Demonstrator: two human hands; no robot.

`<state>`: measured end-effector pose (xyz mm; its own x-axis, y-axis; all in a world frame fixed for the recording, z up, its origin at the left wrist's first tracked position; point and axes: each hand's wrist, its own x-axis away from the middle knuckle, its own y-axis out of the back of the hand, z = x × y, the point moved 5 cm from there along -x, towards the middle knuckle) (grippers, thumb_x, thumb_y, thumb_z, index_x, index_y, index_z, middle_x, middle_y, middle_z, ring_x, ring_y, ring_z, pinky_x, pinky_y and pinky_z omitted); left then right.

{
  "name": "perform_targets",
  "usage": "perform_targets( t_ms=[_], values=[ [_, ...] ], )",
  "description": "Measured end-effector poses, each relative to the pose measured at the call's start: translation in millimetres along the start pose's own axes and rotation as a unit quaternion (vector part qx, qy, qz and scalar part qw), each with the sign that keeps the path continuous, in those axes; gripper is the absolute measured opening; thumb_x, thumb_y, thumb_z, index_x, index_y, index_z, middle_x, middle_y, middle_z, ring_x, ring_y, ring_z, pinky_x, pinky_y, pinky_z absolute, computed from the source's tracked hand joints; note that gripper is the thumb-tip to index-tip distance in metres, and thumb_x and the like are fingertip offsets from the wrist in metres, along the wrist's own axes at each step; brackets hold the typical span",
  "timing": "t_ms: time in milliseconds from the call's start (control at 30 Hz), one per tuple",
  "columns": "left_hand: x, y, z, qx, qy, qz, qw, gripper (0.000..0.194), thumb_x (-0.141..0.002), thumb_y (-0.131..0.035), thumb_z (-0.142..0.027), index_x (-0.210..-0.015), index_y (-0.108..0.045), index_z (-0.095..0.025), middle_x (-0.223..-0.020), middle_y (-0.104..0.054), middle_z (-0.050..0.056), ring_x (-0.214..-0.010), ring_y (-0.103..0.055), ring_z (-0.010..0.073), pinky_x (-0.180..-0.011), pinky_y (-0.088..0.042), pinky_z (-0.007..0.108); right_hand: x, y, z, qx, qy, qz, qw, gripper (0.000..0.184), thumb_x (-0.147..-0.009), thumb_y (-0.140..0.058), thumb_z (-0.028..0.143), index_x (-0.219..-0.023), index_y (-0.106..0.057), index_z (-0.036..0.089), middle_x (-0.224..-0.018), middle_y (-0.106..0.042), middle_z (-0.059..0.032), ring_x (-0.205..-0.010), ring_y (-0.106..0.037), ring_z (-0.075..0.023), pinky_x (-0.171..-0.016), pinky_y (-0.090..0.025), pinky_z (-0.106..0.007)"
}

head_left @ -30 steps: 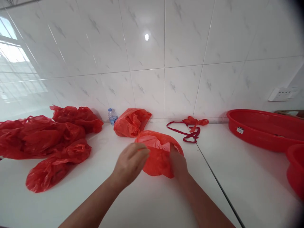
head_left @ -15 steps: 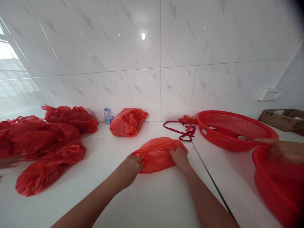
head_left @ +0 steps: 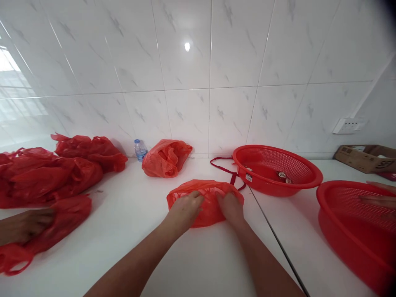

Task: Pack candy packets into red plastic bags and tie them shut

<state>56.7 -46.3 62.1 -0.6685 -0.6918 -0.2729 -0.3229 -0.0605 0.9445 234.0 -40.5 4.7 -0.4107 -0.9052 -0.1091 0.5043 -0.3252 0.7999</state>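
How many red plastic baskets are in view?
2. One basket stands near the tiled wall, beside the dark red strap; the second basket, nearer the camera, runs off the right edge, a co-worker's hand over it.

Head view from above hands (head_left: 186, 209); faces forward, down; close; right edge seemingly dim.

2 baskets (head_left: 274, 189), 1 bottle (head_left: 140, 152), 1 box (head_left: 355, 160)

white table, red bags atop (head_left: 167, 159)
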Motion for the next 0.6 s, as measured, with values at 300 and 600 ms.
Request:
perform_targets(
  t_ms=[300,600],
  values=[
    [-10,-33.9,26,-0.036,0.064,0.145,0.987,0.094,-0.051,-0.078,-0.039,-0.137,-0.04,-0.033,-0.151,-0.025,0.011,-0.131,-0.028,0.0452,-0.099,-0.03,0.061,13,3,30,-0.016,0.121,-0.047,0.991,0.042,-0.093,-0.031,0.039,-0.074,-0.063,0.02,-0.079,-0.066,-0.0049,-0.072,-0.06,-0.0176,-0.066,-0.043,-0.03],
    [17,-30.0,19,0.021,-0.025,0.255,0.966,0.083,-0.054,-0.072,-0.022,-0.129,-0.047,-0.046,-0.154,-0.02,-0.003,-0.126,-0.041,0.0399,-0.074,-0.05,0.039,10,-8,2,-0.096,0.07,0.117,0.986,0.034,-0.089,-0.04,0.039,-0.11,-0.061,0.022,-0.103,-0.066,-0.007,-0.089,-0.061,-0.0184,-0.071,-0.046,-0.028]
  ],
)
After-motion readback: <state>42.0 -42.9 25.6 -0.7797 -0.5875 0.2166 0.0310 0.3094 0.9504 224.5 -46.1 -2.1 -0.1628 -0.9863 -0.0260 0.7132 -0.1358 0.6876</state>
